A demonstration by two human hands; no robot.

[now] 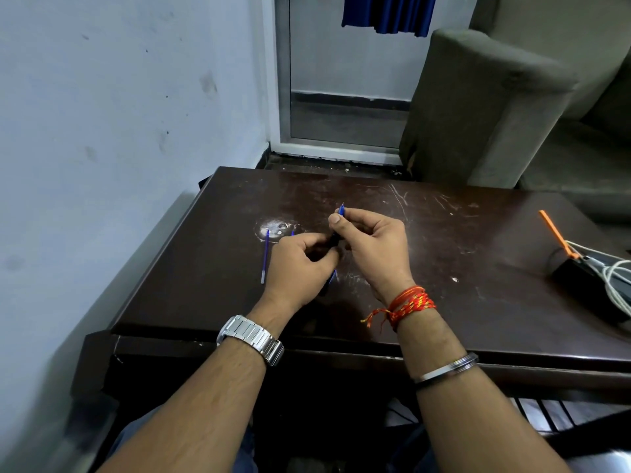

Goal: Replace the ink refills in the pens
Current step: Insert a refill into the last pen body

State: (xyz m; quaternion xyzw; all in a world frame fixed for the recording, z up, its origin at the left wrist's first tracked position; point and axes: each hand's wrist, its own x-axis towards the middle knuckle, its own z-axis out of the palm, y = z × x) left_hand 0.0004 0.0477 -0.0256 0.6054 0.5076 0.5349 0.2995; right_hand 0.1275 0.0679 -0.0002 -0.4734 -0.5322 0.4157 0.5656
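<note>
Two bare forearms rise from the bottom edge of the frame and meet over the middle of a dark brown, scratched wooden table. Between them sits the task's thing: a blue pen, held just above the tabletop at frame centre, its tip poking up past the thumb of the right hand. That hand is closed around the pen's upper part, thumb and fingers curled tight on it. The left hand is closed too, fingers bent inward and pinching the pen's lower end; another blue bit shows beneath the two palms, but what part it is cannot be told.

Just to the left of the left hand, a thin blue ink refill with a pale end lies loose on the table, running roughly toward the camera. A second small blue tip shows just beside the left knuckles, mostly hidden.

On the left wrist is a silver metal link watch. The right wrist carries a red and yellow knotted thread band, and lower on that forearm a plain silver metal bangle.

At the right edge of the frame, well apart from the hands, a black box with white cables rests on the table, an orange stick slanting up from it. A pale blue-grey wall fills the upper left, and a grey upholstered sofa the upper right.
</note>
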